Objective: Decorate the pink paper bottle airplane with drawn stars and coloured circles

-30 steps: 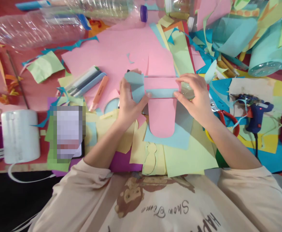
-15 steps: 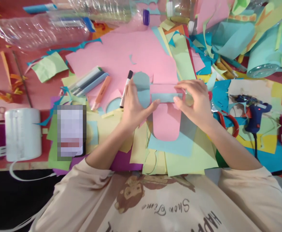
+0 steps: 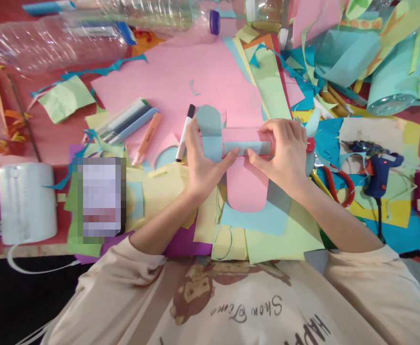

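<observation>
A pink paper piece (image 3: 248, 187) with a rounded lower end lies in front of me, a blue paper strip (image 3: 249, 146) across its upper part. My left hand (image 3: 206, 160) grips the left side, its thumb on the strip's left end and its fingers at a rounded blue-grey paper piece (image 3: 210, 125). From the right, my right hand (image 3: 282, 148) holds the pink piece, thumb pressing the strip near its middle and fingers curled at the upper edge. The two thumb tips are close together.
Left are a black-capped marker (image 3: 185, 132), more markers (image 3: 127, 122), a phone (image 3: 102, 199) and a white box (image 3: 28, 201). Red-handled scissors (image 3: 346, 187) and a blue glue gun (image 3: 379, 175) lie right. Plastic bottles (image 3: 55, 43) are at the back.
My right thumb has slid left along the blue strip, toward my left thumb. My right hand has shifted slightly left. The view has moved a little.
</observation>
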### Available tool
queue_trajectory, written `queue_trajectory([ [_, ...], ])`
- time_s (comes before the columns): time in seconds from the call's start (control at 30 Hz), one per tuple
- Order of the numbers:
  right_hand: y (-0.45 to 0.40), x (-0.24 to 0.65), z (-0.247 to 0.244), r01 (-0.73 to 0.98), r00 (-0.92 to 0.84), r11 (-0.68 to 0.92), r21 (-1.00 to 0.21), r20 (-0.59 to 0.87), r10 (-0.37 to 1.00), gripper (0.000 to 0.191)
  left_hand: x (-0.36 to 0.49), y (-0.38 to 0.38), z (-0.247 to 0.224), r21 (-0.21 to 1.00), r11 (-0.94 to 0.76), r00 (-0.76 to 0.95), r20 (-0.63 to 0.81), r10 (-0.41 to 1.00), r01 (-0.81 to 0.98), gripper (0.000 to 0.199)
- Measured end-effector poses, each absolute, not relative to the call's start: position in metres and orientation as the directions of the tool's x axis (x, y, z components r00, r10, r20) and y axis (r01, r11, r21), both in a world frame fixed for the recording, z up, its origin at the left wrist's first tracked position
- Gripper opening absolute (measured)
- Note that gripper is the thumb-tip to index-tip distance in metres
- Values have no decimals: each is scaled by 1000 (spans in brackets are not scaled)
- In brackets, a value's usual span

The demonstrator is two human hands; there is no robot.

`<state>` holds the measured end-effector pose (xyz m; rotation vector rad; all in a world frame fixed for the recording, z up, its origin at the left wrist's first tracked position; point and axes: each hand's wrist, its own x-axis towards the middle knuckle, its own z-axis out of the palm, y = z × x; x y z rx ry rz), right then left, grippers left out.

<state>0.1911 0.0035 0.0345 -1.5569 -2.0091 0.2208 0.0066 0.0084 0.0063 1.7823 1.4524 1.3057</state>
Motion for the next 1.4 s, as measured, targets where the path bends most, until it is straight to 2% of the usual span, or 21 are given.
queue_trajectory([
  [0.23,5,194,37,836,-157,308,-453,341,927,26,5,9,6,841,-283,-19,328,945,461,63],
  [0.63,7,201,40,804,-197,356,-477,350,916,22,4,11,2,822,-315,-17,366,930,474,59],
  [0.77,6,200,39,819,-195,353,-452,359,913,16,4,12,2,830,-335,-3,376,927,447,66],
  [0.9,5,197,37,838,-174,333,-432,368,913,25,5,11,6,835,-323,7,358,934,445,68],
  [1.13,5,199,38,838,-194,335,-430,339,920,22,6,11,7,838,-313,-5,352,936,447,58],
  [1.3,4,197,37,839,-199,331,-432,323,925,23,6,11,6,844,-304,-11,344,939,442,66],
  [1.4,4,193,36,848,-167,318,-423,355,920,31,7,9,6,844,-281,-43,336,941,456,72],
])
